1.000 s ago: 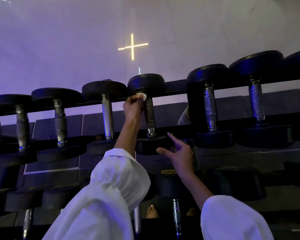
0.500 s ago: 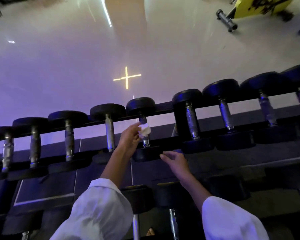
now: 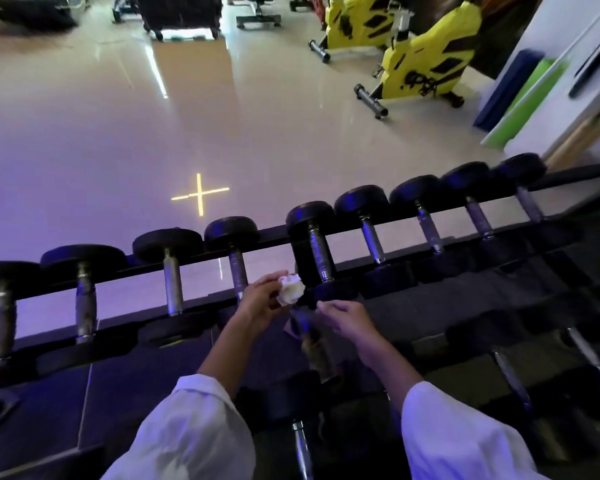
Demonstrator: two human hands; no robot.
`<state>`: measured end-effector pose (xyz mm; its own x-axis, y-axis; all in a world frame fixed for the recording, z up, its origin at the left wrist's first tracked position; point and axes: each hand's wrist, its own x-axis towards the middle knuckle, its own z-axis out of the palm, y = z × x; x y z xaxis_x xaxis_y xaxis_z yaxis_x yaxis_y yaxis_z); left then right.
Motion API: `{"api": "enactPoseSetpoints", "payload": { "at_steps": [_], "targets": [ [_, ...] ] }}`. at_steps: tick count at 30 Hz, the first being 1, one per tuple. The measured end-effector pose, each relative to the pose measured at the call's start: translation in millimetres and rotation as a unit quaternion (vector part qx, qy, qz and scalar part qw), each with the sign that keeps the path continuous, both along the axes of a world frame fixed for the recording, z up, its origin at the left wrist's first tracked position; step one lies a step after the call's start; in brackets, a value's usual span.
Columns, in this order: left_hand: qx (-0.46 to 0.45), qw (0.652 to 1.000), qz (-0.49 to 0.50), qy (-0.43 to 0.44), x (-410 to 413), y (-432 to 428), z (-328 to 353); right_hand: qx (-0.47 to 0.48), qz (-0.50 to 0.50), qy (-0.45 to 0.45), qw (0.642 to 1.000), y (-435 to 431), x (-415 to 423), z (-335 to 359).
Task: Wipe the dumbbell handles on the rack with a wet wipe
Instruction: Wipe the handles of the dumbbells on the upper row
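A row of black dumbbells with metal handles lies across the top tier of the rack (image 3: 278,237). My left hand (image 3: 260,301) holds a crumpled white wet wipe (image 3: 291,289) just in front of the near head of one dumbbell, between the handle (image 3: 238,273) it was on and a thicker handle (image 3: 319,252) to the right. My right hand (image 3: 347,318) hovers just right of the wipe with fingers loosely curled and apart, holding nothing. White sleeves cover both forearms.
A lower tier of dumbbells (image 3: 300,441) sits under my arms. Behind the rack lies glossy floor with a glowing yellow cross (image 3: 200,194). Yellow exercise bikes (image 3: 426,60) stand at the far right, with blue and green mats (image 3: 520,95) leaning on a wall.
My left hand slid the wipe down the handle and off its near end. My right hand drew in close to the wipe. My view tilted up, revealing the gym floor and bikes.
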<state>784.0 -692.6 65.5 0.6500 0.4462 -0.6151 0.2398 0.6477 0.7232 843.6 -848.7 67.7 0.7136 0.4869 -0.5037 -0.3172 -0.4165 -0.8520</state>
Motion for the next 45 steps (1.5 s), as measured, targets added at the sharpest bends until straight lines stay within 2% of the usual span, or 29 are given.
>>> {"api": "enactPoseSetpoints", "payload": {
  "at_steps": [7, 12, 18, 22, 26, 28, 32, 36, 38, 41, 45],
  "targets": [
    [0.026, 0.997, 0.058, 0.041, 25.9, -55.6, -14.6, 0.050, 0.023, 0.052, 0.997, -37.8, 44.5, 4.8],
    [0.038, 0.987, 0.143, 0.068, 57.5, -83.9, -20.8, 0.048, 0.066, 0.017, 0.997, -55.1, 96.9, -15.0],
    [0.042, 0.978, 0.185, 0.083, 90.3, -92.8, -19.9, 0.036, 0.089, 0.003, 0.995, -47.3, 139.2, -24.9],
    [0.090, 0.972, 0.206, 0.063, 118.1, -69.9, -17.8, 0.009, 0.128, -0.062, 0.990, -30.5, 155.8, -36.6],
    [0.207, 0.961, 0.163, 0.079, 153.0, -41.6, -31.0, -0.070, 0.159, -0.089, 0.981, -23.5, 157.9, -55.7],
    [0.314, 0.935, 0.131, 0.097, 165.5, -26.6, -42.3, -0.096, 0.171, -0.102, 0.975, -19.2, 152.1, -64.9],
    [0.525, 0.841, 0.031, 0.129, 166.5, -8.8, -65.9, -0.124, 0.139, -0.122, 0.975, -12.6, 145.1, -75.4],
    [0.628, 0.763, -0.097, 0.122, 145.9, -23.2, -83.4, -0.113, 0.113, -0.123, 0.980, -12.9, 144.2, -75.4],
    [0.653, 0.738, -0.128, 0.111, 140.7, -31.1, -85.4, -0.109, 0.110, -0.121, 0.980, -12.3, 145.7, -72.5],
    [0.646, 0.745, -0.130, 0.101, 149.1, -22.5, -80.1, -0.110, 0.107, -0.116, 0.981, -11.1, 147.3, -73.6],
    [0.582, 0.805, -0.041, 0.110, 170.3, -1.9, -68.9, -0.103, 0.099, -0.106, 0.984, -12.0, 147.4, -77.7]
  ]
}}
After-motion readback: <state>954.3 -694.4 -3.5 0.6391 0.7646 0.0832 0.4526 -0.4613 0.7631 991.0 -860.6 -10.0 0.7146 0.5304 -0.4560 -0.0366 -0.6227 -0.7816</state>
